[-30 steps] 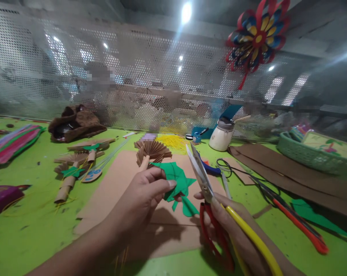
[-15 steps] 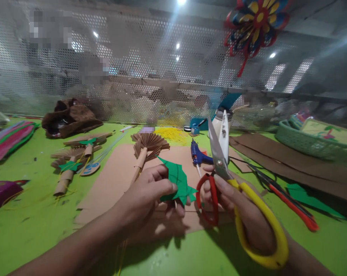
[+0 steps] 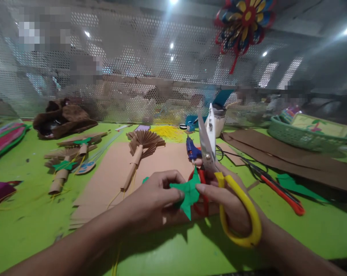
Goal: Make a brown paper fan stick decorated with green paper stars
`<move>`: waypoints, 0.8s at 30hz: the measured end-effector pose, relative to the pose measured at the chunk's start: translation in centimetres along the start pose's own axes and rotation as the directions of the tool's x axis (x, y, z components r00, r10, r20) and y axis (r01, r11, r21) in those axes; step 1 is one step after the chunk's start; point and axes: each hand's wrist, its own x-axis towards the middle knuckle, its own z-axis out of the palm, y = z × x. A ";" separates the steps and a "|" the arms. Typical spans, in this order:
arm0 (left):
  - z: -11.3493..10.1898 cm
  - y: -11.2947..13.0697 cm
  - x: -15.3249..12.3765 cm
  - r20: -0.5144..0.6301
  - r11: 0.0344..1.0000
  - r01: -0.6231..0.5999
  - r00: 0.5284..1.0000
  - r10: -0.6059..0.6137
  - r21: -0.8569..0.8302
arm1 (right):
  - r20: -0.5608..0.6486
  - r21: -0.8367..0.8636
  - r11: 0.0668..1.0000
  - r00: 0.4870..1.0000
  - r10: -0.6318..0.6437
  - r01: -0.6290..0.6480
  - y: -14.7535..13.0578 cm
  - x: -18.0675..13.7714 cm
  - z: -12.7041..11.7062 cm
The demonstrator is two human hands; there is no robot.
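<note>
Pinching the green star (image 3: 190,192) from its left edge, the left hand (image 3: 159,195) has thumb and fingers clamped on it above the near part of the tan sheets (image 3: 107,168). The right hand (image 3: 233,207) is wrapped around the scissors (image 3: 208,151), and its thumb tip meets the star's right side. The star is thin, matt paper with sharp points and faint creases; fingers cover part of it, so I cannot count the points.

Clock directions run from the star. The scissors stand blades up at one o'clock, the steel tips slightly parted, one loop yellow, the other red. Toward eleven, a pleated brown fan (image 3: 143,142) spreads from a rolled paper tube. At twelve lies a blue glue gun (image 3: 192,149) of smooth plastic. Farther off toward eleven sits a loose tangle of yellow shreds (image 3: 168,132).

Well beyond the scissors, at one o'clock, a pale jar (image 3: 219,122) holds a flat teal piece and what seems to be a stick; the blur hides the rest. At two, a green lattice basket (image 3: 302,138) carries a cream picture card (image 3: 319,124) and a shiny, colourful bundle (image 3: 291,113).
</note>
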 end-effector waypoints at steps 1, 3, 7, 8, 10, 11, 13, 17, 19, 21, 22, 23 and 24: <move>-0.1 0.0 0.1 -0.019 1.000 -0.029 0.999 0.029 -0.004 | -0.030 0.014 1.000 1.000 0.001 0.000 0.2 0.2 0.0; -0.2 -0.1 0.2 -0.018 0.995 -0.074 0.997 0.073 -0.063 | -0.106 0.056 0.998 0.994 -0.017 0.023 0.6 0.6 -0.1; 0.0 -0.5 0.5 0.031 0.975 -0.034 0.999 0.041 -0.218 | -0.258 0.088 0.985 0.959 -0.119 0.146 0.7 1.2 0.0; 0.1 -0.6 0.5 0.026 0.975 -0.027 0.999 0.034 -0.222 | -0.277 0.086 0.984 0.952 -0.128 0.158 0.7 1.2 0.1; 0.3 -0.7 0.5 0.002 0.977 -0.040 0.999 0.042 -0.208 | -0.300 0.069 0.984 0.944 -0.137 0.165 0.6 1.2 0.4; 0.4 -0.8 0.6 -0.012 0.978 -0.054 0.999 0.053 -0.203 | -0.301 0.055 0.985 0.943 -0.142 0.166 0.6 1.1 0.6; 0.4 -1.0 0.7 -0.045 0.977 -0.091 0.995 0.083 -0.195 | -0.287 0.030 0.985 0.946 -0.154 0.169 0.4 0.9 0.9; 0.0 -1.2 0.8 -0.097 0.980 -0.168 0.983 0.157 -0.111 | -0.257 0.002 0.990 0.957 -0.136 0.141 0.2 0.6 1.2; -0.3 -1.1 0.8 -0.112 0.978 -0.206 0.973 0.200 -0.039 | -0.249 0.022 0.993 0.963 -0.106 0.116 0.1 0.5 1.2; -0.7 -0.8 0.8 -0.131 0.970 -0.242 0.961 0.243 0.022 | -0.256 0.066 0.994 0.964 -0.070 0.090 0.0 0.3 1.2; -0.9 -0.5 0.7 -0.143 0.965 -0.261 0.954 0.264 0.042 | -0.258 0.091 0.993 0.965 -0.046 0.072 0.0 0.2 1.1; -1.1 -0.2 0.7 -0.157 0.958 -0.282 0.945 0.287 0.053 | -0.251 0.116 0.992 0.968 -0.010 0.040 -0.1 0.2 1.1; -1.3 0.1 0.6 -0.173 0.949 -0.310 0.933 0.315 0.054 | -0.228 0.141 0.990 0.973 0.040 -0.008 -0.2 0.1 1.1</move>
